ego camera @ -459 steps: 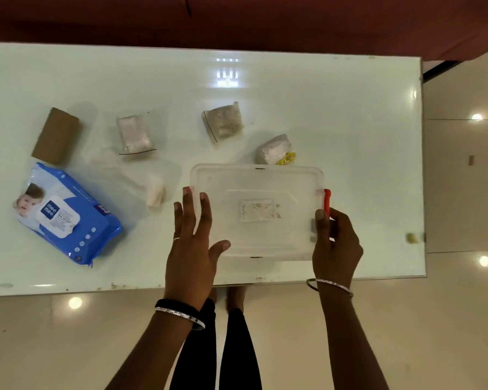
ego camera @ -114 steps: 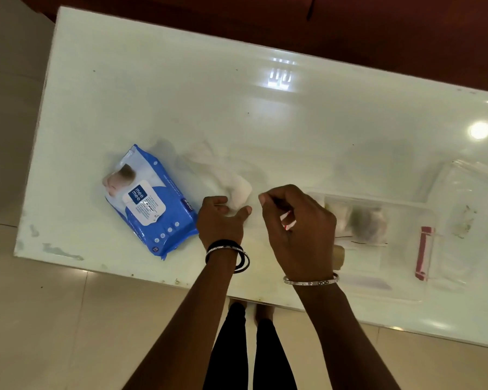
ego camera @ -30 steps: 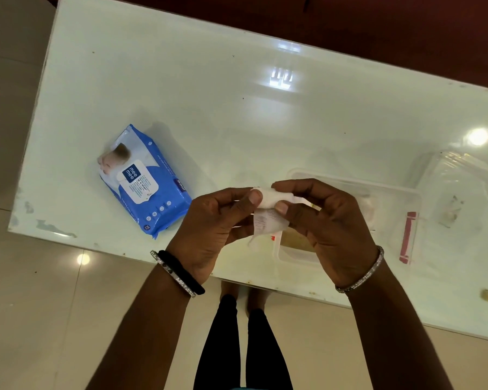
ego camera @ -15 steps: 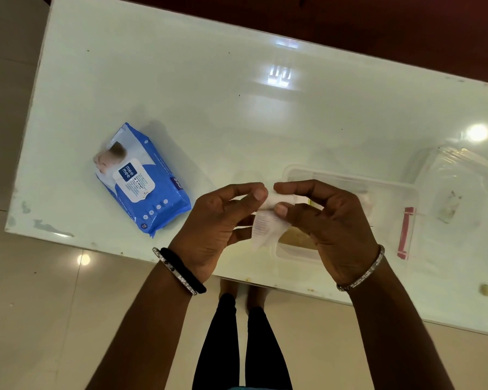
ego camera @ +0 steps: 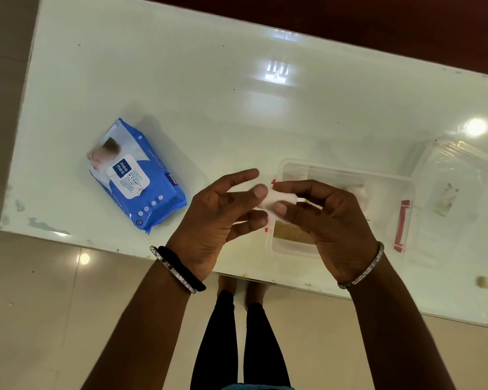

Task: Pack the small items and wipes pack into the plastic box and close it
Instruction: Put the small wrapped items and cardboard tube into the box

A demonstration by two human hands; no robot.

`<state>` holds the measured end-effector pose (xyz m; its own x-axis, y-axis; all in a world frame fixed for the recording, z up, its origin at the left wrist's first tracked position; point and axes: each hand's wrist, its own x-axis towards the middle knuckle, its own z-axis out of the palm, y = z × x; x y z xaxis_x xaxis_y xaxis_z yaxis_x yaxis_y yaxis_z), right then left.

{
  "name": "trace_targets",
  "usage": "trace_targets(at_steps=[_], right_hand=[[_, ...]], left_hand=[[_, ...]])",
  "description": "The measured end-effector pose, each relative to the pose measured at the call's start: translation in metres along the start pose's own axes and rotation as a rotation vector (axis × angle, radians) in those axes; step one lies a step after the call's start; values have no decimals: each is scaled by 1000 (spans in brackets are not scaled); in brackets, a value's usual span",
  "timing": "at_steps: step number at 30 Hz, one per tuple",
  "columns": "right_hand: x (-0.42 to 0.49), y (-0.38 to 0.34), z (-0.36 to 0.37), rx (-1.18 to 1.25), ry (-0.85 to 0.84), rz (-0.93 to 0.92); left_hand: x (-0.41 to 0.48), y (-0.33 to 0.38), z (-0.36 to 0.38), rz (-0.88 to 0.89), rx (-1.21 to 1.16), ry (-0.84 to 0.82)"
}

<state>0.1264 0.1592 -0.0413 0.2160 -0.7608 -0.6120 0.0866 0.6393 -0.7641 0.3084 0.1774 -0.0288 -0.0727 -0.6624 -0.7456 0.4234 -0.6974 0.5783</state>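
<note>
Above the open box, both hands' fingertips pinch a small white packet: left hand, right hand.

I see a glossy white surface reflecting ceiling lights, beige tiled floor below, dark red wall behind.

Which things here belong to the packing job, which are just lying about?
Job:
- white packet, held in both hands
- wipes pack
- plastic box
- lid

Lying about:
- small brown scrap at the table edge
</note>
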Motion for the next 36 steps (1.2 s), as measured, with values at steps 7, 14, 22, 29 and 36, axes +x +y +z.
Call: trace_targets(at_steps=[7,14,22,29,36], right_hand=[[-4,-2,-4,113,-24,-10],[-11,1,-17,126,22,62],[-35,8,-81,-83,345,8],[-38,24,-120,-831,539,203],[-5,46,-105,-1158,447,395]], left_hand=[[0,-4,7,-3,35,10],[2,-11,14,71,130,-31],[6,-34,46,183,511,147],[16,-57,49,488,1049,443],[19,-67,38,465,1084,434]])
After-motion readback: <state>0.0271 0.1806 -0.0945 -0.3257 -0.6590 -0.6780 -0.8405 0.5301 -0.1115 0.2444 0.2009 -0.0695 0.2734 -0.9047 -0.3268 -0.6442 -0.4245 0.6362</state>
